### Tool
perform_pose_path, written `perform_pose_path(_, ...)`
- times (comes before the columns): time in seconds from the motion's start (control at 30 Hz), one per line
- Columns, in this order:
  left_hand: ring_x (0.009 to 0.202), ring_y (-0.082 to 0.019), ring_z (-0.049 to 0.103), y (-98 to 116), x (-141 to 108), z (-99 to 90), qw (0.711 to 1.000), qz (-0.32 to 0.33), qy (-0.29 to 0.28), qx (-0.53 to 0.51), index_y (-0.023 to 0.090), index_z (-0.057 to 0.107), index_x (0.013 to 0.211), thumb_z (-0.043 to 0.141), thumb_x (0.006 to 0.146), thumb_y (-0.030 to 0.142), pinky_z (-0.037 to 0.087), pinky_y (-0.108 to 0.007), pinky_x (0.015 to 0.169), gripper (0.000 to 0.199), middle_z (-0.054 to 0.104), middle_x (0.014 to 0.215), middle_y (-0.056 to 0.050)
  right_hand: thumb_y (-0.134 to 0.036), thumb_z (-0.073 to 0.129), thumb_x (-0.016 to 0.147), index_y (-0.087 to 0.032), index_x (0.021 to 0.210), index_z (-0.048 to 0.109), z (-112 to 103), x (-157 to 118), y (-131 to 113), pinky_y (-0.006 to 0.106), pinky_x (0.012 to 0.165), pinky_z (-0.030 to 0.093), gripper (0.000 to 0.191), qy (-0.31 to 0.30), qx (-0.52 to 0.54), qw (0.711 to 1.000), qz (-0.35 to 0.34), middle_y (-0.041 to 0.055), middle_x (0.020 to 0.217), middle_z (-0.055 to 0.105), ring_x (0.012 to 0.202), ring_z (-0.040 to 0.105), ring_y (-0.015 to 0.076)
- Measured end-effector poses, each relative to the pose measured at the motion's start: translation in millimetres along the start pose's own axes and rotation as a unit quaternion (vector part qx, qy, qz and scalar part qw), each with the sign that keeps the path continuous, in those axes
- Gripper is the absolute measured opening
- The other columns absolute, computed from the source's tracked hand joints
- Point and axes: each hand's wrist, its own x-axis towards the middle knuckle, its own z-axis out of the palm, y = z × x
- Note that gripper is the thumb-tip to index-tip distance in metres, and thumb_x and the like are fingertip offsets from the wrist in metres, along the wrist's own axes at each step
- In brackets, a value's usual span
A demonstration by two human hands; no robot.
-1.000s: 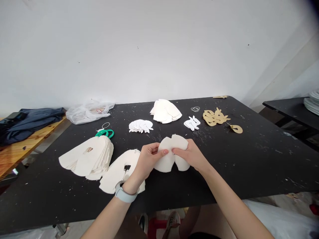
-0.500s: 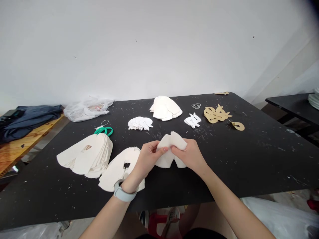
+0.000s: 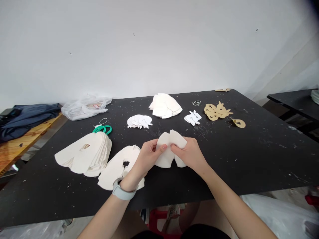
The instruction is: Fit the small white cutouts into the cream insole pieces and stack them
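Between my hands is a white felt piece [image 3: 164, 159], notched at its top and bottom. My left hand [image 3: 151, 155] pinches its left part, thumb in front. On the right part, the thumb of my right hand [image 3: 190, 151] presses near the middle, its other fingers hidden behind. A white cut-out with a hole [image 3: 112, 171] lies under my left wrist. Farther left sits a thick stack of similar white pieces [image 3: 82, 149]. Green-handled scissors [image 3: 102, 128] lie just behind that stack.
At the back of the black table [image 3: 249, 159] are white pieces [image 3: 165, 105], small white cut-outs [image 3: 139, 121], more small ones [image 3: 192, 118], tan cut-outs [image 3: 216, 111], white rings [image 3: 196, 103] and a plastic bag [image 3: 86, 107]. Dark cloth [image 3: 32, 118] lies on a wooden bench at left.
The camera view has shifted slightly, so the table's items appear a little higher. Both hands keep their hold on the felt piece, whose top halves sit slightly differently at the notch.
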Motion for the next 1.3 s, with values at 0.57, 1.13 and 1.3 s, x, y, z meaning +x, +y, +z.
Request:
perform_pose_path(0.57,0.081,-0.021,0.069,5,-3,0.8,0.999,0.021,0.023,-0.005,0.018,0.065,0.096,0.082,0.073,0.038,0.056,-0.029,0.069,0.035,0.075,0.092,-0.006,-0.032,0.062,0.078,-0.019,0.061,0.044,-9,-1,2,0.024,0.046,0.026,0.028,-0.076,0.058,0.995,0.016,-0.004,0.057,0.039,0.054,0.035,0.0096)
perform_pose_path(1.13,0.078,-0.024,0.073,5,-6,0.4,0.998,-0.007,0.028,-0.049,0.017,0.063,0.099,0.084,0.071,0.035,0.06,-0.033,0.066,0.039,0.077,0.09,-0.008,-0.045,0.067,0.085,-0.024,0.103,0.065,-24,7,7,0.031,0.07,0.051,0.028,-0.19,0.312,0.928,0.074,0.0018,0.09,0.067,0.079,0.063,0.0191)
perform_pose_path(1.3,0.076,-0.023,0.071,3,-6,-0.6,1.0,-0.004,0.018,-0.014,0.018,0.064,0.104,0.082,0.074,0.039,0.058,-0.03,0.064,0.04,0.076,0.089,-0.008,-0.049,0.063,0.088,-0.019,0.087,0.067,-21,8,11,0.027,0.059,0.046,0.03,-0.128,0.231,0.963,0.052,0.0021,0.078,0.065,0.071,0.06,0.018)
